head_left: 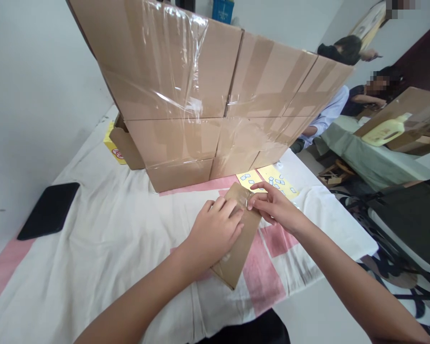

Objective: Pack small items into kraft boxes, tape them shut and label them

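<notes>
A small flat cardboard box (244, 243) lies at a slant on the cloth in front of me. My left hand (217, 228) is over its left side, fingers curled around it and gripping it. Clear tape (244, 195) shines on the box's far end. There my right hand (274, 204) pinches at the tape with thumb and fingertips, the index finger raised above. Just beyond the box are yellow sheets (277, 180) with small white-and-blue labels on them.
A tall wall of taped cardboard (186, 95) stands across the table's far side. A black tablet-like slab (49, 210) lies at left. Behind the panel are an open box (129, 145) and a yellow pack (112, 145). People and a jug (387, 131) are at right.
</notes>
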The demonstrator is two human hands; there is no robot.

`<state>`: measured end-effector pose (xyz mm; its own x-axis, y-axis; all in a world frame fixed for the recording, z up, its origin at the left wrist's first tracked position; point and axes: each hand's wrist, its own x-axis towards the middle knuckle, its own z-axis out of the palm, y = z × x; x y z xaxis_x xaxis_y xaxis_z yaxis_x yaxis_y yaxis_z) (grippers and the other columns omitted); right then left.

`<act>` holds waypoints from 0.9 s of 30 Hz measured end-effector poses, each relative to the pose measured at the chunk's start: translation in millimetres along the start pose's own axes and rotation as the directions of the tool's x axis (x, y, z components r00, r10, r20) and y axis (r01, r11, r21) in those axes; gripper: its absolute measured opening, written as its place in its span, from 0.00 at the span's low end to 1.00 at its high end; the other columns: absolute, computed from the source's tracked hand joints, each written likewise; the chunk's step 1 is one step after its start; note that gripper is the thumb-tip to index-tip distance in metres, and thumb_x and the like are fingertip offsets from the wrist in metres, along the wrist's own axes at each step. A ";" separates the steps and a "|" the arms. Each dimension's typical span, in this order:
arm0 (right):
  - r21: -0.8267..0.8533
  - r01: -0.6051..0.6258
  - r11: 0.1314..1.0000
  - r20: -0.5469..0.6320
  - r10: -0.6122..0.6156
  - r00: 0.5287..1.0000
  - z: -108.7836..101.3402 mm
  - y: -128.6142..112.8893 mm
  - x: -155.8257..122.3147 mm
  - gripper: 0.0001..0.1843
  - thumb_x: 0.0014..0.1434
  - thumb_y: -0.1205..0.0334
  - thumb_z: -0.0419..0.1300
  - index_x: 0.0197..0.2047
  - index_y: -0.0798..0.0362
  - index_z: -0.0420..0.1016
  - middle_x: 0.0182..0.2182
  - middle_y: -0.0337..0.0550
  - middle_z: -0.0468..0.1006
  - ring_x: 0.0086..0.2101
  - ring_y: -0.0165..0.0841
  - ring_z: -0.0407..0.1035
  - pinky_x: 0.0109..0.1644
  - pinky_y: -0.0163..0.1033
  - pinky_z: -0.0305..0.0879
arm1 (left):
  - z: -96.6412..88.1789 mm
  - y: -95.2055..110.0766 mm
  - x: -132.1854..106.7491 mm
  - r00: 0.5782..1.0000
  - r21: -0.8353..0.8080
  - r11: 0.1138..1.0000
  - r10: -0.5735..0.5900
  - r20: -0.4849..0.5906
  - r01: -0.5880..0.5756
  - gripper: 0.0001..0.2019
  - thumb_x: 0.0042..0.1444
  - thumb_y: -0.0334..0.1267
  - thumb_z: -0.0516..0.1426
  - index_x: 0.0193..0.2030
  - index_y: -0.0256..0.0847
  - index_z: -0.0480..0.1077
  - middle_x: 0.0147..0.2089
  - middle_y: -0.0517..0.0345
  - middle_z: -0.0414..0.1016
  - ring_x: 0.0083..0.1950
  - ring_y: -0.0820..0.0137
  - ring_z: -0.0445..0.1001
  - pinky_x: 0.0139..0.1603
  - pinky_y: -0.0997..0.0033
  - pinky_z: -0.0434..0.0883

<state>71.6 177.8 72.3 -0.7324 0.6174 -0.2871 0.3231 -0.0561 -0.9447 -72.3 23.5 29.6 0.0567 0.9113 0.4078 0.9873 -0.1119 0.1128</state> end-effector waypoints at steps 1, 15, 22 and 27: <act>0.001 -0.006 1.000 0.002 0.006 1.000 0.0 -0.4 0.1 0.26 0.50 0.58 0.69 0.48 0.48 0.61 0.27 0.31 0.79 0.12 0.20 0.52 0.15 0.29 0.40 | -0.6 0.1 -0.4 1.000 -0.003 1.000 0.006 0.003 -0.006 0.15 0.71 0.41 0.48 0.55 0.43 0.71 0.56 0.54 0.73 0.52 0.61 0.69 0.45 0.58 0.65; -0.034 -0.051 0.998 0.016 0.052 0.999 -3.7 0.7 -2.8 0.24 0.51 0.60 0.67 0.47 0.47 0.62 0.28 0.31 0.80 0.11 0.22 0.56 0.15 0.30 0.44 | 5.4 -0.7 -2.0 0.995 -0.062 0.997 0.044 0.091 -0.038 0.17 0.70 0.34 0.46 0.63 0.40 0.65 0.71 0.56 0.67 0.74 0.57 0.59 0.70 0.47 0.60; -0.082 -0.085 0.993 0.004 0.086 0.996 -11.7 -0.1 -6.4 0.22 0.52 0.61 0.66 0.48 0.47 0.61 0.30 0.35 0.83 0.11 0.23 0.58 0.15 0.31 0.47 | 4.8 0.7 -0.3 0.996 -0.050 0.998 0.030 0.080 -0.026 0.16 0.71 0.35 0.47 0.61 0.41 0.67 0.69 0.55 0.69 0.74 0.59 0.60 0.72 0.46 0.59; -0.126 -0.121 0.985 -0.026 0.119 0.993 -16.8 0.1 -4.0 0.21 0.53 0.60 0.67 0.46 0.47 0.62 0.31 0.38 0.85 0.10 0.24 0.58 0.14 0.31 0.47 | 4.5 0.5 0.0 0.997 -0.061 0.998 0.029 0.073 -0.025 0.15 0.71 0.36 0.47 0.59 0.42 0.68 0.69 0.56 0.70 0.73 0.60 0.62 0.71 0.44 0.59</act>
<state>84.6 188.5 76.0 -0.6731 0.6266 -0.3928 0.4820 -0.0312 -0.8756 -71.2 25.2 25.5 0.0960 0.9342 0.3437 0.9748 -0.1582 0.1576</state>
